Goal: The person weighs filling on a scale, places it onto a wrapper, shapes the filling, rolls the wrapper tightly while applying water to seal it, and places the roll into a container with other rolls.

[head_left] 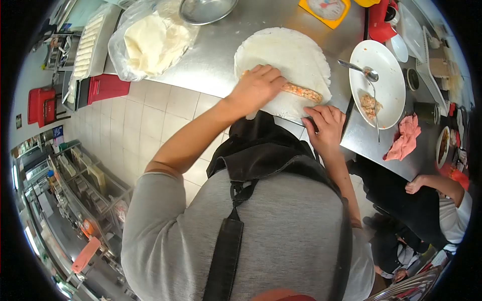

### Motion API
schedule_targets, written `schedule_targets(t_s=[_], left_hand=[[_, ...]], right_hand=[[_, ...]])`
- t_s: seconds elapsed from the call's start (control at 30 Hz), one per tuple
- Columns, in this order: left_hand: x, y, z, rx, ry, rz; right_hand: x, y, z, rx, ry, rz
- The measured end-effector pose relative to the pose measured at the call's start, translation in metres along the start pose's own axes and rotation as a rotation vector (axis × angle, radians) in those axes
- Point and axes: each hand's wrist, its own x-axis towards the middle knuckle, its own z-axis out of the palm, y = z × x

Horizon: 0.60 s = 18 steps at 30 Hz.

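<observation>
A thin, round white spring roll wrapper [281, 47], possibly several stacked, lies on the steel table with ragged edges. Across its nearer half runs a strip of minced filling [304, 93] with orange bits. My left hand [258, 88] is closed over the left part of this strip, its fingers bent and hiding most of what lies beneath. At the wrapper's near right edge rests my right hand [325, 124], fingers slightly bent and the thumb apart from them. Right of it, a white oval dish [389, 95] holds a spoon [370, 73], a thin utensil and leftover filling [370, 105].
A plastic bag with white wrappers [150, 42] sits on the left, near a metal bowl [207, 10] and a tray of white rolls [90, 45]. A yellow scale [326, 10] stands at the back. A pink cloth [404, 136] lies right; another person [427, 195] is beyond.
</observation>
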Motion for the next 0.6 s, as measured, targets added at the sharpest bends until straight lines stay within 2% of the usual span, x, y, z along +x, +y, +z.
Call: schedule_targets(t_s=[0.23, 0.6], left_hand=[[-0.031, -0.033, -0.033, -0.065, 0.059, -0.069], [-0.024, -0.063, -0.047, -0.168, -0.099, 0.005]], right_hand=[[0.003, -0.011, 0.003, 0.008, -0.018, -0.012], [0.006, -0.013, 0.018, 0.094, 0.025, -0.116]])
